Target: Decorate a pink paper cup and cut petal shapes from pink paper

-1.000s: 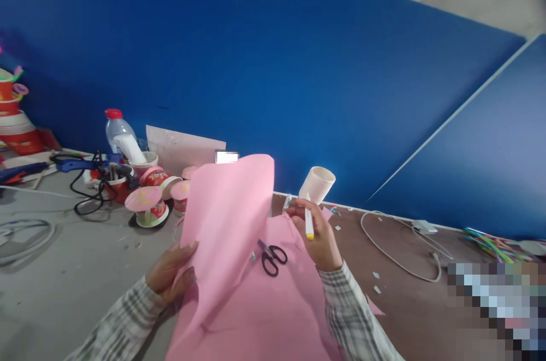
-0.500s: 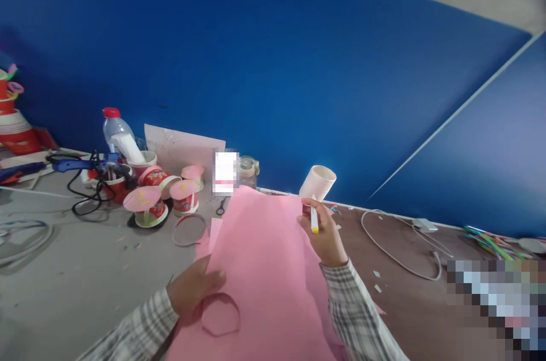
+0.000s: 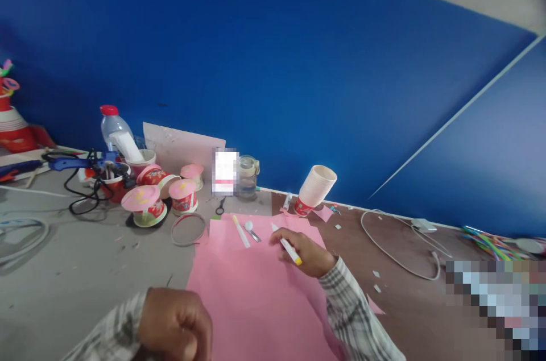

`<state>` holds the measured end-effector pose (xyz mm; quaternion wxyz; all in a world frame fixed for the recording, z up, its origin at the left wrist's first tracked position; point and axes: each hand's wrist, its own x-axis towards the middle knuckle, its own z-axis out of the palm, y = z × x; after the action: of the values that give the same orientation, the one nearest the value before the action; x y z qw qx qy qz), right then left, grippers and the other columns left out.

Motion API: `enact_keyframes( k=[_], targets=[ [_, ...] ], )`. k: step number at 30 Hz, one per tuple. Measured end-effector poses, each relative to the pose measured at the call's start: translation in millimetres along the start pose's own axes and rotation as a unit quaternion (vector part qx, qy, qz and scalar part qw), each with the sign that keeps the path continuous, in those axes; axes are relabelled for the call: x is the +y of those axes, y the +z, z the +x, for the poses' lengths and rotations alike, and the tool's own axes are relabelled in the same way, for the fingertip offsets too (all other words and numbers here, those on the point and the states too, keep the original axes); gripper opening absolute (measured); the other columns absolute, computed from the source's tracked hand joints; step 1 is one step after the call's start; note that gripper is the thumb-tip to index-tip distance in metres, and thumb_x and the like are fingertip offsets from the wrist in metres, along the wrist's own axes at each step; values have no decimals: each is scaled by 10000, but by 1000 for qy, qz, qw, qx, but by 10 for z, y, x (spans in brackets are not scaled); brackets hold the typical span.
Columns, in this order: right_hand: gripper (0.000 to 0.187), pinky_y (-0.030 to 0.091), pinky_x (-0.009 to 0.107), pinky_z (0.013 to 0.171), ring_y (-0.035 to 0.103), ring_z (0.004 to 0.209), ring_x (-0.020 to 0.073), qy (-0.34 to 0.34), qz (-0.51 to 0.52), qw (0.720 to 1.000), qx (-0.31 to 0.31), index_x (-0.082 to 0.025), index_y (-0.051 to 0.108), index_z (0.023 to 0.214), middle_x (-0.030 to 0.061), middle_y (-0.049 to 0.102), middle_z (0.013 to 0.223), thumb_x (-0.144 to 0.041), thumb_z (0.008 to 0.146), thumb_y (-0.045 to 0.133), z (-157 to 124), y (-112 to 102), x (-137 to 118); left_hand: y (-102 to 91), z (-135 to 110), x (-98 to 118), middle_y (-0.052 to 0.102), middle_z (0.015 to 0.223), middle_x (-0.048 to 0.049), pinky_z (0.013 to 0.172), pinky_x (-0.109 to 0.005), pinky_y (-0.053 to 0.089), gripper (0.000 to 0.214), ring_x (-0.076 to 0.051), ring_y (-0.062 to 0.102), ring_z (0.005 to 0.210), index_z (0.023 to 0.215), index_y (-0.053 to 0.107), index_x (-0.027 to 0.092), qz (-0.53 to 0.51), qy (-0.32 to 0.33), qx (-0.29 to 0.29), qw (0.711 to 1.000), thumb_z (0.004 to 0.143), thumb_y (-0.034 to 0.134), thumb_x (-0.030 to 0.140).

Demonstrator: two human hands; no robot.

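Note:
My right hand (image 3: pixel 305 251) is closed around a white marker with a yellow end (image 3: pixel 290 250), held at a slant over pink paper (image 3: pixel 256 287). Its fingers are bent above the paper's upper right part. At the lower left, my left hand (image 3: pixel 177 321) is curled with its fingers turned down, beside the paper's left edge. Whatever it may grip is hidden. A whitish stick with a yellow tip (image 3: pixel 241 232) and a small metal tool with a round white end (image 3: pixel 252 231) lie near the paper's far edge.
Behind the paper stand a tilted stack of paper cups (image 3: pixel 316 186) and a lidded glass jar (image 3: pixel 247 179). Red cups with pink discs (image 3: pixel 143 207), a tape-like ring (image 3: pixel 188 229) and scissors (image 3: pixel 220 206) sit left. A white cable (image 3: pixel 388 256) lies right, before the blue partition (image 3: pixel 273 77).
The lifted pink sheet has come down, uncovering the stick and the small tool. My left hand has moved down and left and curled. My right hand, with the marker, has shifted left and lower.

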<state>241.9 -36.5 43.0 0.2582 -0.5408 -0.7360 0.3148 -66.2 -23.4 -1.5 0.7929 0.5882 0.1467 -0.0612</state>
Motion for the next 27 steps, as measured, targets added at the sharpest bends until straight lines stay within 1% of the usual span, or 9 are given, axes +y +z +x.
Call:
enact_keyframes(
  k=[2,4,7,9,11,13,19,24,27],
  targets=[
    [252,456,190,528,566,548,116,7,-6,1000,-27,-271,620,877,-70,619,642,-164,649,639,-13,2,-16,-135,-42,141,711,527,-4,305,-269,442,261,-169,596,356,648,679,303,-11,14,62,998,600,588,543],
    [253,451,202,519,564,535,124,26,-23,999,0,-276,607,888,-73,610,621,-181,656,639,12,27,13,-261,-12,265,681,510,12,308,-223,393,310,-116,532,323,691,648,290,-3,86,218,972,608,561,575],
    [268,467,258,566,596,580,159,52,-46,993,93,-252,562,966,-33,637,665,-187,706,569,95,80,109,-365,169,340,636,553,28,443,-255,472,318,-138,570,463,725,625,274,122,165,461,863,626,531,561],
    [309,481,300,629,619,675,188,59,-55,986,144,-244,540,1010,11,662,784,-204,705,569,142,98,165,-383,343,348,660,687,2,559,-295,504,274,-174,603,616,770,618,278,245,156,531,796,664,497,500],
    [346,490,323,673,626,751,206,61,-57,980,179,-248,532,1027,36,665,882,-222,688,594,164,94,191,-389,525,366,654,868,-23,730,-344,480,240,-205,590,806,884,604,292,411,113,524,738,698,491,393],
    [355,500,323,687,632,776,208,60,-55,976,200,-245,531,1028,43,670,907,-226,681,602,162,76,187,-401,694,396,611,980,-35,778,-378,447,311,-219,567,864,1030,544,318,550,27,474,687,741,432,304],
    [283,514,257,643,657,733,179,52,-36,976,210,-235,541,1006,20,695,810,-221,725,564,122,-2,131,-455,955,362,605,830,-30,731,-404,425,207,-237,545,795,867,612,302,588,0,446,675,716,486,368],
    [286,503,252,663,653,726,165,62,-31,980,189,-242,529,1026,1,682,793,-217,741,548,91,-60,135,-515,862,262,602,770,-23,746,-433,403,168,-239,532,778,694,612,265,584,9,473,659,703,491,382],
    [300,494,293,656,642,675,190,75,-45,985,151,-265,571,972,-10,675,749,-246,678,631,81,33,131,-581,799,240,628,821,-29,785,-443,392,159,-244,543,817,688,611,265,564,31,502,655,686,504,383]
  ],
)
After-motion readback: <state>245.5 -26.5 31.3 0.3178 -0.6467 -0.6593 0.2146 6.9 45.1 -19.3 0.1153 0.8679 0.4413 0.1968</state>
